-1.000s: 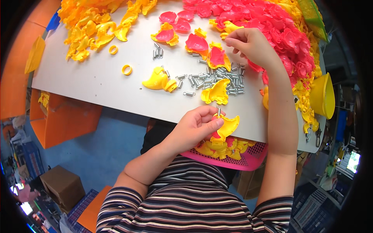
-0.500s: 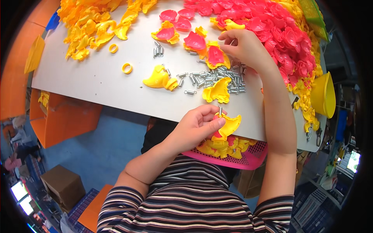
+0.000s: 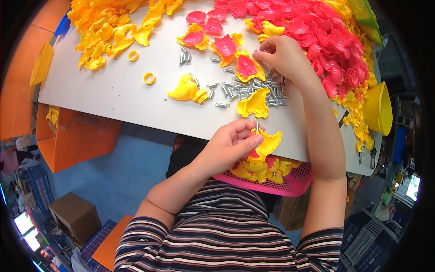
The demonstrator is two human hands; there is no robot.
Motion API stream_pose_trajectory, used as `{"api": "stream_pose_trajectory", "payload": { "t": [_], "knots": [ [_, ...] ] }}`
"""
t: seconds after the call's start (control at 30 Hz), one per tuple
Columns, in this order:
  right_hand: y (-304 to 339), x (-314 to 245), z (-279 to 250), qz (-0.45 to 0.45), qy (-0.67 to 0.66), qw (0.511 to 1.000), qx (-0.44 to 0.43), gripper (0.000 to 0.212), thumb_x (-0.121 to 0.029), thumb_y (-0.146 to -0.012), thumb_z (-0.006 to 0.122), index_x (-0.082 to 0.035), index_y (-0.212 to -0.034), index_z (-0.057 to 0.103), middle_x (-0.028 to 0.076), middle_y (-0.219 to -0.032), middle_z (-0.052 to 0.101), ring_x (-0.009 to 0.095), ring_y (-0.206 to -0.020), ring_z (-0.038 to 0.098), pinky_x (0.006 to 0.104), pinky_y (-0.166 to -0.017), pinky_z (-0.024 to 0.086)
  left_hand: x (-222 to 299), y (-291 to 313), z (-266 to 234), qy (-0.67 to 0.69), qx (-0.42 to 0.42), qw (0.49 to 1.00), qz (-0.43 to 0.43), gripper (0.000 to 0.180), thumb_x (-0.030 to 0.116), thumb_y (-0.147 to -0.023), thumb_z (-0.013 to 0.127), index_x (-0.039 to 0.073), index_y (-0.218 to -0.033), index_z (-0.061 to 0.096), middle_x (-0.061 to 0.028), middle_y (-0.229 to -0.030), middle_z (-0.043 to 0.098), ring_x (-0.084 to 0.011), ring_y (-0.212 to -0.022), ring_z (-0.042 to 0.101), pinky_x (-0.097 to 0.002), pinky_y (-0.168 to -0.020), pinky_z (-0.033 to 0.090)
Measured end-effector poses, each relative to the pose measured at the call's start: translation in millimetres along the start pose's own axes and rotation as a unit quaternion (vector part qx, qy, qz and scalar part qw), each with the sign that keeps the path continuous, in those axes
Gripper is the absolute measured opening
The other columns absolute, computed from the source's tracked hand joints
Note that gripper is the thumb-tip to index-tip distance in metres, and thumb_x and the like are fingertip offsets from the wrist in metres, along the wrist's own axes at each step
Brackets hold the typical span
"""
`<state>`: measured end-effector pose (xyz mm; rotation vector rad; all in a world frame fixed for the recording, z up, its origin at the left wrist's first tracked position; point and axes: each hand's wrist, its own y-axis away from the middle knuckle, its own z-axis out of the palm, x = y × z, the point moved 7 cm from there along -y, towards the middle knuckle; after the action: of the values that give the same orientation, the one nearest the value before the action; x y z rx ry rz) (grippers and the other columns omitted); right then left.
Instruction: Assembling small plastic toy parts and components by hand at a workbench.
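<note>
Just over the table's near edge, my left hand (image 3: pixel 233 143) grips a curved yellow plastic shell (image 3: pixel 270 143) by its left part. A pink piece sits against the shell, and a small metal spring (image 3: pixel 258 127) stands upright at its top, beside my fingers. My right hand (image 3: pixel 285 56) is farther out, thumb and fingers drawn together. Its fingertips are beside a yellow shell with a pink insert (image 3: pixel 247 67); what they hold, if anything, is hidden. Below that lie a heap of metal springs (image 3: pixel 244 90) and an unfilled yellow shell (image 3: pixel 254 105).
Pink shells (image 3: pixel 335 45) pile up at the far right, yellow shells (image 3: pixel 97 36) at the far left. A closed yellow piece (image 3: pixel 183 88) and yellow rings (image 3: pixel 149 79) lie left of the springs. A pink basket (image 3: pixel 294 183) of filled shells sits at my lap. An orange bin (image 3: pixel 77 143) stands left.
My right hand has shifted slightly nearer and closed its fingers more. The pink-lined shells beside it have moved a little to the left and turned. My left hand keeps its grip.
</note>
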<state>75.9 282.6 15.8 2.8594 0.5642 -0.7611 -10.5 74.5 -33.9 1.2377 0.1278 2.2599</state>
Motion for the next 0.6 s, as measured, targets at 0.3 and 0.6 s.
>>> {"api": "stream_pose_trajectory", "payload": {
  "t": [0.3, 0.6],
  "knots": [
    [41.2, 1.7, -22.4, 0.019, -0.275, 0.960, -0.038, 0.020, -0.012, -0.085, 0.068, 0.001, -0.100, 0.066, 0.004, -0.082, 0.066, 0.009, -0.070, 0.061, 0.0223, -0.059, 0.047, 3.3, 1.2, -3.1, -0.044, 0.006, 0.999, -0.022, 0.035, 0.024, -0.096, 0.059, 0.002, -0.123, 0.056, 0.0036, -0.091, 0.061, -0.0002, -0.078, 0.056, -0.0134, -0.063, 0.043],
    [158.4, -11.8, -5.2, -0.062, -0.397, 0.915, 0.027, 0.016, 0.005, -0.078, 0.071, 0.001, -0.092, 0.064, 0.005, -0.085, 0.067, 0.014, -0.078, 0.062, 0.0255, -0.068, 0.050, 0.9, -3.2, -1.2, 0.041, 0.047, 0.998, -0.003, 0.039, 0.027, -0.096, 0.061, -0.001, -0.123, 0.055, -0.0018, -0.097, 0.063, -0.0014, -0.077, 0.057, -0.0139, -0.060, 0.044]
  ]
}}
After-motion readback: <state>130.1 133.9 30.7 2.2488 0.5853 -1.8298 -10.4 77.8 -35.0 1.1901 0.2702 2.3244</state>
